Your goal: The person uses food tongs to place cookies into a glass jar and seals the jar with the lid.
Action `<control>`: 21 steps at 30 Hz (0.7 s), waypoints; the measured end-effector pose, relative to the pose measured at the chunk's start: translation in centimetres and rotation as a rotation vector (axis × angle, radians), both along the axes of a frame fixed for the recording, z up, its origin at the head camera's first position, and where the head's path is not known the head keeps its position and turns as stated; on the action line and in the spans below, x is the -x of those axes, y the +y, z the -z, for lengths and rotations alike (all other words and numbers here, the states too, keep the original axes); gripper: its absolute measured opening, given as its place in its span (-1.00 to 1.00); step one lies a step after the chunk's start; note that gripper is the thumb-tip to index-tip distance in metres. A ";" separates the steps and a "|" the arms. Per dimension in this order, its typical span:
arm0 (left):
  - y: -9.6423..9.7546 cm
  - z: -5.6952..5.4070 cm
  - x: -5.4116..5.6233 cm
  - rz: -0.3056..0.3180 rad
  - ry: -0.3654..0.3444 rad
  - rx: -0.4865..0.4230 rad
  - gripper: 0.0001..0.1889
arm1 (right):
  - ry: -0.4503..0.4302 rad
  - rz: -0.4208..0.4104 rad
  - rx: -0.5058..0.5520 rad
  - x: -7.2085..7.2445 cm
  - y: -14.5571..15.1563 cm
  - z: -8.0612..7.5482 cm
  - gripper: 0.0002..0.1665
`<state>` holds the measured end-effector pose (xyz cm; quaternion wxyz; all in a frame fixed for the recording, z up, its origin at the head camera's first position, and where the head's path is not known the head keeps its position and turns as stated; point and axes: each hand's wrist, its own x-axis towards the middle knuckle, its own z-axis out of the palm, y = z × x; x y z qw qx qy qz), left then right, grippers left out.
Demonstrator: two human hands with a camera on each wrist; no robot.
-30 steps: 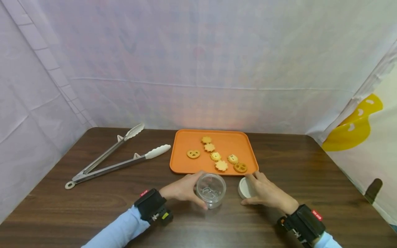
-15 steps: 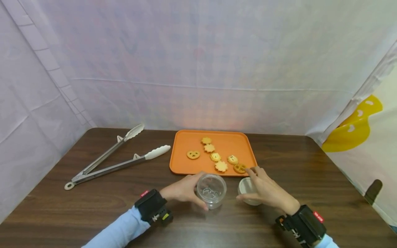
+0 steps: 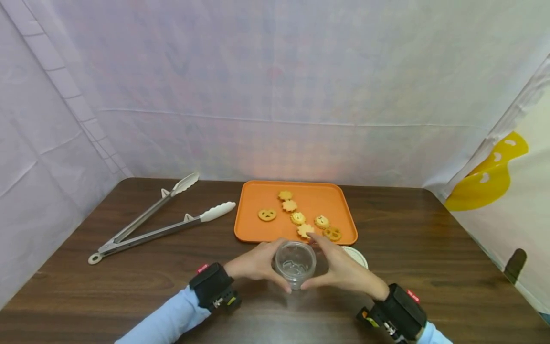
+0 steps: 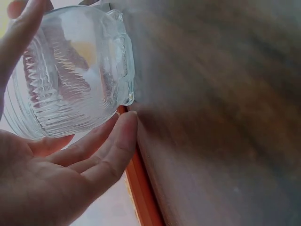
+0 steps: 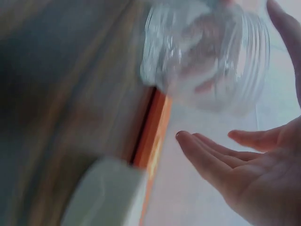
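An open clear glass jar (image 3: 295,264) stands upright on the table in front of the tray. My left hand (image 3: 259,263) holds it from the left, thumb at the near side and fingers at the far side. My right hand (image 3: 343,267) is at the jar's right side, thumb and fingers spread; the right wrist view shows a gap between its fingers (image 5: 211,155) and the glass jar (image 5: 207,56). Behind the right hand lies a white round lid (image 3: 357,256), partly hidden by it.
An orange tray (image 3: 253,191) with several cookies, some pretzel-shaped (image 3: 267,215), lies behind the jar. Long metal tongs (image 3: 156,234) with white tips lie spread at the left. A white curtain (image 3: 275,143) hangs behind the table.
My right hand has let go of the white lid, leaving it on the table, and moved left to the jar. The left hand and the jar have stayed nearly in place.
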<state>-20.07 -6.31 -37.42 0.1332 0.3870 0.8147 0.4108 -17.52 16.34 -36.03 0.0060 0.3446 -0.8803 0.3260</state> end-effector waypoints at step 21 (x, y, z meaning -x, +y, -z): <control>0.5 -0.2 0.0 -0.026 0.026 0.037 -0.10 | -0.030 0.020 0.047 -0.2 -1.5 1.5 -0.02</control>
